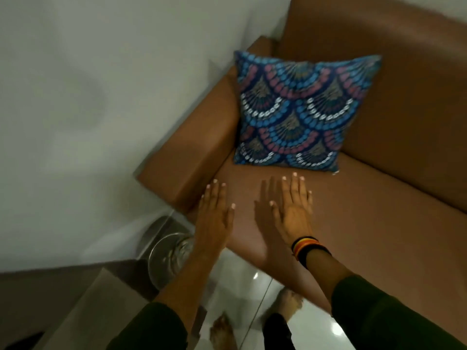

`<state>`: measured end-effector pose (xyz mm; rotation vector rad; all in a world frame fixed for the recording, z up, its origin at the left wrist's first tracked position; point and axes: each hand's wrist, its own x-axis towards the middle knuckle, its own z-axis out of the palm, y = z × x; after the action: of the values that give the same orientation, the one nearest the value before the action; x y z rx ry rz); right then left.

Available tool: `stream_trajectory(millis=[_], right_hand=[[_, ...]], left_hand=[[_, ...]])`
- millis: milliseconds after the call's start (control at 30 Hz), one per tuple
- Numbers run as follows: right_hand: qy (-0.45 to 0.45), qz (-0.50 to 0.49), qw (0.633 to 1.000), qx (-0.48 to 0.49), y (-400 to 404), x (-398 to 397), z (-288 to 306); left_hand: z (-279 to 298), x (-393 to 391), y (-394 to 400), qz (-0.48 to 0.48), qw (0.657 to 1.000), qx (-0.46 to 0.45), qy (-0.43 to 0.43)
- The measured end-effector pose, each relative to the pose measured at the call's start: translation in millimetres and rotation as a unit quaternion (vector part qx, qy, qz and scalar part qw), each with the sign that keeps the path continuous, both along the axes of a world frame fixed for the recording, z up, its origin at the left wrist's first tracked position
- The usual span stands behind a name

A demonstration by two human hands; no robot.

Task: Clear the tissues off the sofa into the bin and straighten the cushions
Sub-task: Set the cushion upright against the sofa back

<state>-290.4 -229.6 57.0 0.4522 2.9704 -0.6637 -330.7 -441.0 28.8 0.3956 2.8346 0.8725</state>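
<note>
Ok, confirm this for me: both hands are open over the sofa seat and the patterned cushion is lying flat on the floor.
Not quite. The head view shows the patterned cushion on the sofa, propped in the corner against the backrest and armrest, not flat on the floor. The rest holds: left hand and right hand are open over the seat.

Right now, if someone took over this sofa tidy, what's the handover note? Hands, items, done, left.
Left hand: open, flat, empty, over the seat's front edge by the armrest.
Right hand: open, flat, empty, over the sofa seat.
Patterned cushion: upright in the corner, leaning on the backrest, slightly tilted.
Metal bin: on the floor beside the armrest, contents unclear.
Done: no tissues on the visible seat.
Left: check the sofa out of view; square the cushion if needed.
</note>
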Motion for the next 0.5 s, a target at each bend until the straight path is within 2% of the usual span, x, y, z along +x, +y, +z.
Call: stream_trajectory(millis=[100,267,367,500], right_hand=[[0.048,-0.103,0.991,-0.071,68.2,-33.0,14.4],[0.104,-0.259,0.919,-0.279,165.0,-104.6,24.6],[0.093,-0.261,0.894,-0.352,199.3,-137.3,22.4],[0.086,-0.238,0.876,-0.41,219.1,-152.8,12.6]], left_hand=[[22.2,-40.4,61.4,-0.003,0.999,0.044,-0.001],[36.1,-118.0,145.7,0.114,0.978,0.166,-0.051],[31.1,-157.4,174.3,0.178,0.956,0.229,-0.044],[30.2,-176.9,197.6,0.226,0.93,0.279,-0.084]])
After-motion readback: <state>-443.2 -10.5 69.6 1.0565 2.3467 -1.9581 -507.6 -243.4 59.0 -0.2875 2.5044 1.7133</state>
